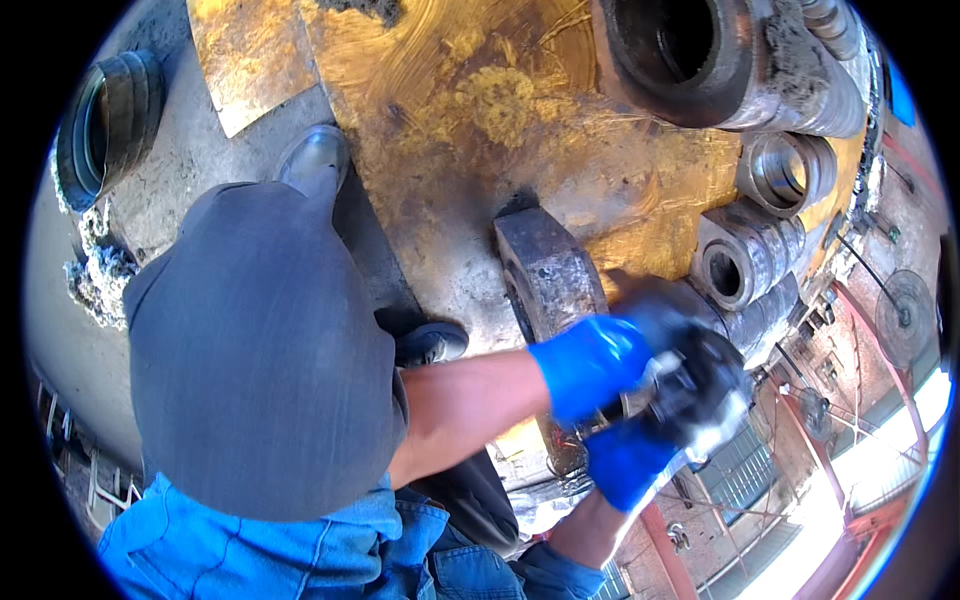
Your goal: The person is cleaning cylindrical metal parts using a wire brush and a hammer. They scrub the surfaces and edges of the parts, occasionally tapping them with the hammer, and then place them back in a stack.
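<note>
Both my hands wear blue gloves with black palms and meet at the right of the head view. My left hand [600, 360] reaches in from the left; its fingers are smeared by motion beside my other hand. My right hand [690, 395] comes from below, fingers curled round something greyish-white and blurred that I cannot make out. Just left of the hands a thick dark steel block [560, 265] with an opening in its side stands on the floor. Close beyond the hands lies a stubby steel cylinder [750, 250] with a round bore.
A large hollow steel cylinder [750, 65] lies at the upper right, above a shiny metal ring [787, 172]. Stained yellow sheeting [480, 110] covers the ground. At far left are a ribbed ring [130, 115] and a fibrous clump [100, 265]. My grey-trousered knee [265, 350] fills the left.
</note>
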`<state>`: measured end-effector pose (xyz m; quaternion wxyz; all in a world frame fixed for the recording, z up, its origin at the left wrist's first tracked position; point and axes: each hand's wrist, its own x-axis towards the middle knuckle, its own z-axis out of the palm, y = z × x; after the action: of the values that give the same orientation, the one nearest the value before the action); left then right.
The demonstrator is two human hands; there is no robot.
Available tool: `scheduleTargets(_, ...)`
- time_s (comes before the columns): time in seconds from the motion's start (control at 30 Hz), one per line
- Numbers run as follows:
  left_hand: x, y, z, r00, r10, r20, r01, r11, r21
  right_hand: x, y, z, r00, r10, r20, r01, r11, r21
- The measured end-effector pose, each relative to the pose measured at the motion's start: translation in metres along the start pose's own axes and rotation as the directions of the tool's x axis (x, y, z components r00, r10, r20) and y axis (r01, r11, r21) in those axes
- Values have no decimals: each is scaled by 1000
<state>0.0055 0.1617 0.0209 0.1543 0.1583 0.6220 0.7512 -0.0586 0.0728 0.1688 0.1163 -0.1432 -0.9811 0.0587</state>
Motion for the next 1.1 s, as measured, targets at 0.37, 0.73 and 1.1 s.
scheduleTargets(0.37, -2, -28, -79, 989, -66, 134, 84, 987, -136, -15, 21, 17, 994, 11, 107, -3, 997, -76)
scheduleTargets(0.73, 5, -29, -80, 971, -154, 183, 197, 948, -251, -1, 29, 20, 963, -91, 254, 175, 927, -331)
scheduleTargets(1.1, 40, 9, -79, 979, -18, 204, 44, 991, -123, 31, -1, -2, 972, -160, 175, 201, 947, -249)
